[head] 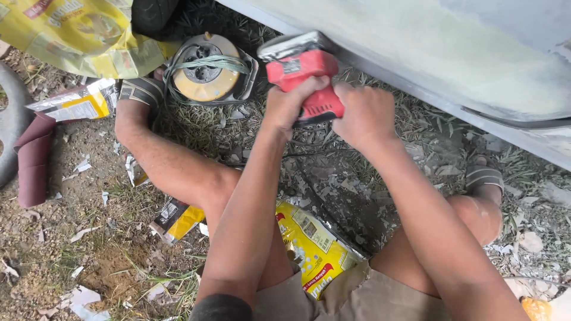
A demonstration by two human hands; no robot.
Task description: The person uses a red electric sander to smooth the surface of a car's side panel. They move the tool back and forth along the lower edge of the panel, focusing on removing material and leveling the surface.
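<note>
A red electric sander with a grey pad on its upper end is held in front of me, just below the edge of a grey-white car body panel. My left hand grips the sander's left side. The sander's rear end is in my right hand. The pad end points up and left and is apart from the panel. I sit on the ground with both bare legs spread, a sandal on each foot.
A yellow cable reel lies by my left foot. Yellow sacks lie at top left and under my legs. A dark red sandpaper roll lies left. Paper scraps and dry grass litter the dirt.
</note>
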